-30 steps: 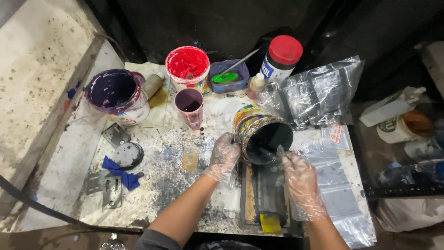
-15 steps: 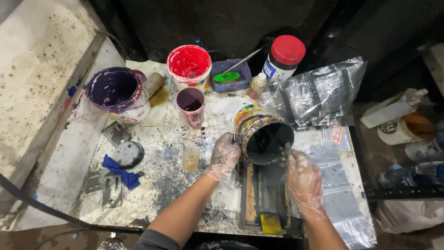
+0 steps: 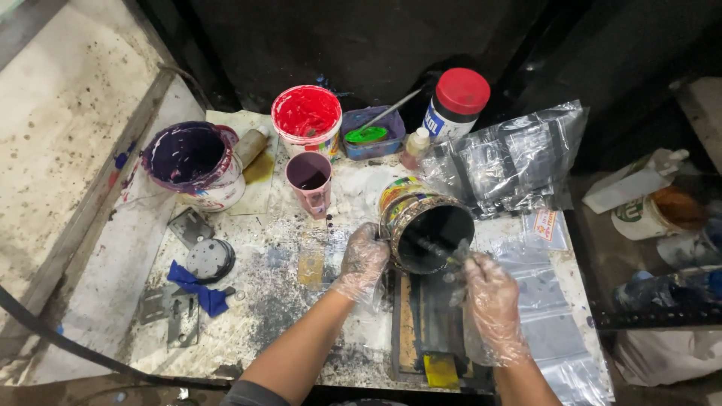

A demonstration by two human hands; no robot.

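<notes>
Gloved hands at tilted ink can, stained bench.

Left hand [image 3: 363, 262] grips the side of the can [image 3: 423, 223], which is tipped with its black-lined mouth toward the camera, above a black tray [image 3: 429, 323]. Right hand [image 3: 490, 307] is closed round a thin stick [image 3: 440, 250] reaching into the can. Behind on the bench [image 3: 248, 301]: red pail [image 3: 306, 116], purple pail [image 3: 192, 159], pink cup [image 3: 309, 178].

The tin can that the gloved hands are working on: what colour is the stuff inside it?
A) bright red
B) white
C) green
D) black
D: the tin can, steadied by the left hand, shows a black inside where the right hand dips a tool.
</notes>
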